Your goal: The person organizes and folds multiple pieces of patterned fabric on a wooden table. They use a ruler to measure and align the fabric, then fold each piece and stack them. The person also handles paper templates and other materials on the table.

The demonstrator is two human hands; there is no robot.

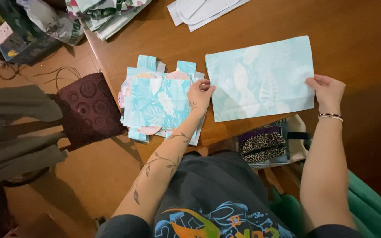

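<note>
A large light-blue fabric rectangle (261,79) with a pale leaf print lies flat on the brown wooden table (353,31). My left hand (199,94) pinches its left edge. My right hand (327,90), with a bracelet at the wrist, grips its right edge. Just left of my left hand lies a stack of smaller blue leaf-print fabric pieces (155,103), some rounded, overhanging the table's front edge.
White paper patterns (203,11) lie at the table's far edge. Folded fabrics (106,13) and bags (27,26) sit at the top left. A dark maroon patterned stool cushion (87,110) stands left of the table. A leopard-print pouch (263,147) rests under the table edge.
</note>
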